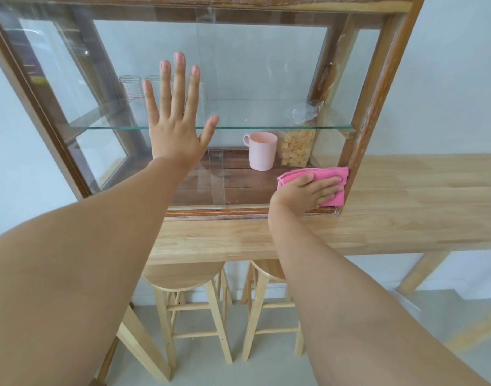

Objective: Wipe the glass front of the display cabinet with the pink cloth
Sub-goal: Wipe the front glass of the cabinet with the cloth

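A wooden display cabinet (378, 87) with a glass front (252, 65) stands on a light wooden counter. My left hand (174, 126) lies flat on the glass left of centre, fingers spread, holding nothing. My right hand (308, 190) presses a folded pink cloth (333, 175) against the glass at the lower right corner, beside the right frame post. The cloth's far edge touches the frame.
Inside, a glass shelf (266, 127) carries clear glasses (131, 87) at the left. Below it stand a pink mug (262, 151) and a bag of snacks (297, 146). The counter (406, 207) extends right. Two wooden stools (183, 277) sit under it.
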